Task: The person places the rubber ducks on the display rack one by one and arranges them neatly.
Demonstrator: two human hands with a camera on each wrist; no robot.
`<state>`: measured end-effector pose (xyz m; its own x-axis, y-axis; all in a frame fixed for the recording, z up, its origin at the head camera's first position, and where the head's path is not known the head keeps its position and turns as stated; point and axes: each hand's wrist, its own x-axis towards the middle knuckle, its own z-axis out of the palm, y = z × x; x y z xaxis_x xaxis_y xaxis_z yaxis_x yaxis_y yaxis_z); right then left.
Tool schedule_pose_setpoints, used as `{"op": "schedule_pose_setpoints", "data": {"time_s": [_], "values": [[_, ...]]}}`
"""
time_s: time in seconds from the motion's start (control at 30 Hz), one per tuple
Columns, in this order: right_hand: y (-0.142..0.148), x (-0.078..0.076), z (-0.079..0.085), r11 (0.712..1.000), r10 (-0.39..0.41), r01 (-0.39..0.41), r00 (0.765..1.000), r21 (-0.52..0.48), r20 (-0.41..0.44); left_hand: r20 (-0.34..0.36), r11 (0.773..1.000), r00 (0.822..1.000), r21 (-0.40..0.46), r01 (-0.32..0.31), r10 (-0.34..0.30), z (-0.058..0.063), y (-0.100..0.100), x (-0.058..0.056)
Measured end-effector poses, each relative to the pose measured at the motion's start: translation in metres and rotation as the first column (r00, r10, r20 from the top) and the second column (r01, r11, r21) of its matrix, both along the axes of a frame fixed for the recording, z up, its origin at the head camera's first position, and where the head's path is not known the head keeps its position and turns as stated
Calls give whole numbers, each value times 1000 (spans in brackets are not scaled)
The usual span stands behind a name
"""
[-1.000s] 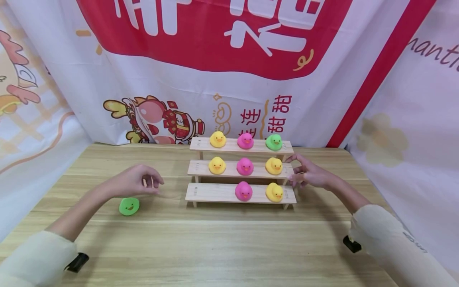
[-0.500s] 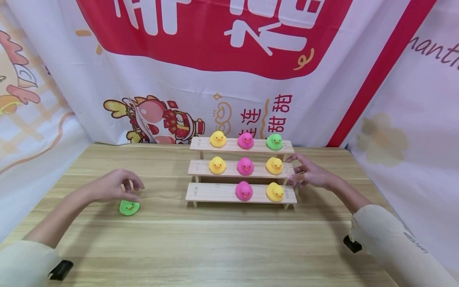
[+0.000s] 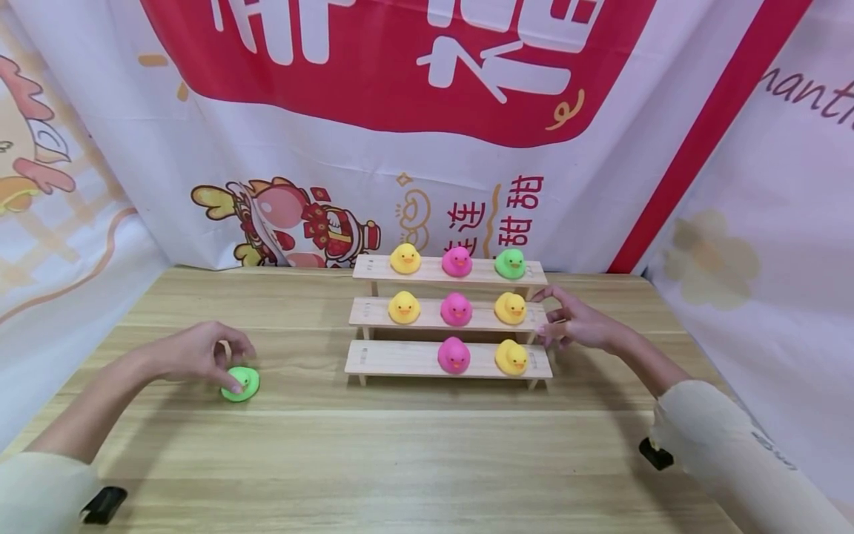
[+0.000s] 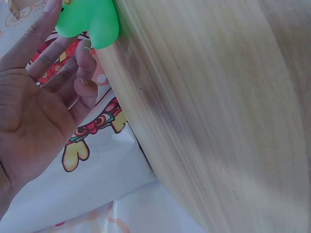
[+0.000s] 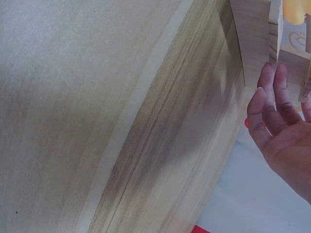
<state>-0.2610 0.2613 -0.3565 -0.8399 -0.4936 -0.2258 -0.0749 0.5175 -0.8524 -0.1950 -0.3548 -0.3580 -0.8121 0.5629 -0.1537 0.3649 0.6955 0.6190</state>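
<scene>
My left hand [image 3: 193, 352] is over a green rubber duck [image 3: 248, 385] on the left of the table, thumb overlapping its front and the other fingers spread behind and above it. In the left wrist view, the same duck [image 4: 95, 22] shows beyond the fingertips. At the right end of a three-tier wooden display stand [image 3: 394, 358], my right hand [image 3: 579, 324] holds the middle shelf's end between thumb and forefinger. The right wrist view has the other fingers [image 5: 269, 109] bent beside the stand's wooden end pieces [image 5: 255, 43]; the thumb is hidden there.
Rubber ducks stand on every tier: a yellow duck [image 3: 405, 259], a pink duck [image 3: 457, 262] and a green duck [image 3: 510, 263] on top. The bottom shelf has pink [image 3: 454, 356] and yellow [image 3: 511, 358] ducks towards its right. A printed cloth [image 3: 307, 156] hangs behind the table.
My left hand has moved left and down from beside the stand to the green duck, its thumb now over it. The right hand, the stand and its ducks have stayed put.
</scene>
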Motion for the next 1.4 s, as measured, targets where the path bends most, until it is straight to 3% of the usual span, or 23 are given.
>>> {"op": "schedule_pose_setpoints", "data": {"time_s": [0.27,0.67,1.0,1.27,1.4], "values": [[0,0,0,1000,4,-4,1000,-1,-10,-1,999,1000,36,28,-28,0,1,-2],[0,0,1,1000,-3,3,1000,12,1,143,999,990,44,-21,14,7,7,1],[0,0,2,1000,4,-4,1000,10,0,82,998,997,69,1,-7,12,13,-2],[0,-1,1,1000,2,-2,1000,23,4,116,991,993,136,16,-31,13,19,-7],[0,-1,1,1000,2,-2,1000,23,3,69,992,997,121,21,-30,14,24,-8]]}}
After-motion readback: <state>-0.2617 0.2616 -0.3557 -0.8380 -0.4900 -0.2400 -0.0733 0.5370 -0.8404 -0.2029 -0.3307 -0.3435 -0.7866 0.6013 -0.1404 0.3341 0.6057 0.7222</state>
